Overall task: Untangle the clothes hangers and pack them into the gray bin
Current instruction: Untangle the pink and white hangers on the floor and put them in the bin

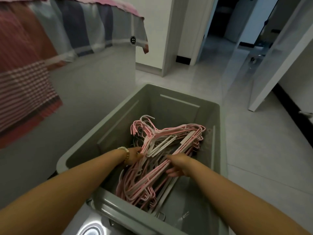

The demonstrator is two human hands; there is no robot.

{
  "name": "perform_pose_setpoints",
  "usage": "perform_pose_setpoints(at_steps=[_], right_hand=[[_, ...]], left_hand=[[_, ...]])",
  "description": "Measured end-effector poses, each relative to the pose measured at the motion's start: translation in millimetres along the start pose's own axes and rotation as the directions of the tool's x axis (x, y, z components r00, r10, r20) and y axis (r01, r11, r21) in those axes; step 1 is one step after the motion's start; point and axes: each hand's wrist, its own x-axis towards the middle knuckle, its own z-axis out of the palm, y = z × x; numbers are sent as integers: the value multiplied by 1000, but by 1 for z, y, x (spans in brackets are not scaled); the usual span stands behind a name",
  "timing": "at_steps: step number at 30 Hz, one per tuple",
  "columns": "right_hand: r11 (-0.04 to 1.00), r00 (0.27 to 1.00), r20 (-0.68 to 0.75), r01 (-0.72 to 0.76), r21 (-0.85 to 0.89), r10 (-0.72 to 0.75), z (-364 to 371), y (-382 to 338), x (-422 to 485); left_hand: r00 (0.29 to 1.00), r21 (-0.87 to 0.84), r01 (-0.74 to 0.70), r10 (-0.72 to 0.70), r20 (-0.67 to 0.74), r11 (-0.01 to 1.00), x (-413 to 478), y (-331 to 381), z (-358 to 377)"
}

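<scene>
A gray bin (108, 128) stands on the floor below me, holding a heap of pink and white clothes hangers (171, 143). Both my arms reach down into it. My left hand (134, 155), with a bead bracelet on the wrist, grips the left corner of the upper bundle of hangers. My right hand (178, 165) is closed around a group of pink hanger bars in the middle of the heap. The hooks of the upper bundle point to the far left. More hangers lie lower, toward the near wall of the bin.
A bed with striped and checked covers (27, 78) hangs over at the left. A white cabinet (152, 36) stands behind the bin, an open doorway (225, 31) and a white door (279, 65) at the right. Pale tiled floor (254, 150) surrounds the bin.
</scene>
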Motion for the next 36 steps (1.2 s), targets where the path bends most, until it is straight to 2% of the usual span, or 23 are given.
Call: perform_pose_setpoints(at_steps=[4,7,8,10,13,14,18,20,22,23,25,27,29,31,34,36], right_hand=[[989,993,-37,110,-97,-114,6,1,4],[979,985,-17,166,-122,-169,4,-1,4],[975,981,-22,188,-120,-192,2,-1,2],[997,997,-27,75,-19,-76,-1,-1,5],[995,992,96,-82,57,77,3,1,6],[993,989,117,-103,61,95,5,2,7],[986,984,91,-157,53,151,13,12,13],[983,984,61,-173,60,170,12,17,14],[976,975,114,-203,76,193,16,21,13],[968,966,158,-223,117,203,21,23,13],[916,957,216,-254,310,192,40,27,17],[836,965,195,-252,488,177,55,29,22],[815,966,225,-233,530,130,54,25,21],[828,968,228,-214,519,108,45,27,18],[826,976,80,-215,522,204,48,44,15],[812,979,46,-193,551,201,64,51,8]], left_hand=[[986,36,-79,84,-146,996,1,0,-4],[980,50,-72,80,-183,996,0,-2,-12],[984,52,-58,66,-164,997,0,-1,-13],[999,20,7,-6,-49,1000,-1,0,-11],[962,-222,217,-170,212,951,1,0,-4],[944,-244,253,-183,275,936,3,0,-1],[887,-179,304,-209,412,936,6,-8,4],[871,-73,331,-275,406,941,8,-8,5],[859,-20,367,-330,392,930,9,-3,9],[848,-41,376,-326,417,926,11,0,12],[826,-147,371,-253,504,917,14,2,19],[805,-297,323,-96,585,899,14,-4,23],[775,-402,287,36,631,869,13,-11,26],[760,-391,293,36,649,872,12,-14,28],[787,-239,328,-125,604,914,11,-15,30],[784,-243,330,-121,608,912,11,-14,34]])
